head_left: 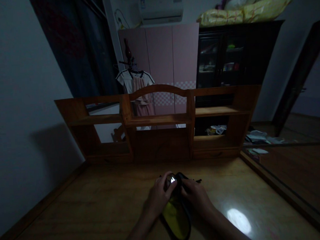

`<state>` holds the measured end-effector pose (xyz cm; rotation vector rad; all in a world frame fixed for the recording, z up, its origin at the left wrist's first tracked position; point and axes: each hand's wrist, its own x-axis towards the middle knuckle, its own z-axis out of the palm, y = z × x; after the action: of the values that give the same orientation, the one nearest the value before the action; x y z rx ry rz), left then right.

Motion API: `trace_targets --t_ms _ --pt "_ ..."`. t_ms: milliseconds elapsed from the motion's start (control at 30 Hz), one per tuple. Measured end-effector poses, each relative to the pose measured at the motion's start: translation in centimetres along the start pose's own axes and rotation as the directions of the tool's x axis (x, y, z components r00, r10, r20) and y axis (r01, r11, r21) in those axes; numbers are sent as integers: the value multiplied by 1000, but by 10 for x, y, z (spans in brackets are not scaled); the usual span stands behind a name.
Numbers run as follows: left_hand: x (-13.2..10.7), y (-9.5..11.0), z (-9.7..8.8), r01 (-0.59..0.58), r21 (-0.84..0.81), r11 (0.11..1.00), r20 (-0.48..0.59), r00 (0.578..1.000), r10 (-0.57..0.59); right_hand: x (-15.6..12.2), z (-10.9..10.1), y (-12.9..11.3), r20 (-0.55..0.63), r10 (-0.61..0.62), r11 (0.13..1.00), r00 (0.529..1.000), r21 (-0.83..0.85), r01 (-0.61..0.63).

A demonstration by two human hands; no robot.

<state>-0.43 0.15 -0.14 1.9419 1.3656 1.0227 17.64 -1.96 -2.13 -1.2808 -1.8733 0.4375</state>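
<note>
A black shoe with a yellow insole [177, 215] lies on the wooden desk [100, 209], its toe pointing away from me. My left hand [159, 197] is closed over the left side of the shoe's front. From the right, my right hand [196, 195] grips the same part, fingers curled. Between the hands a small bright glint shows on the shoe. Thin dark laces [197, 181] stick out past my right hand.
A wooden shelf unit [160, 123] stands along the desk's back edge. Behind it are a pink wardrobe [170, 62], a dark glass cabinet [226, 59] and hanging clothes [137, 89]. A white wall is at the left. Light reflects on the desk at the right.
</note>
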Motion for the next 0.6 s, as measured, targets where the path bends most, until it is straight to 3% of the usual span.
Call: trace_targets --t_ms 600 --pt "-1 4 1 26 -114 993 2 1000 -26 0 -4 0 -37 -21 998 999 -58 18"
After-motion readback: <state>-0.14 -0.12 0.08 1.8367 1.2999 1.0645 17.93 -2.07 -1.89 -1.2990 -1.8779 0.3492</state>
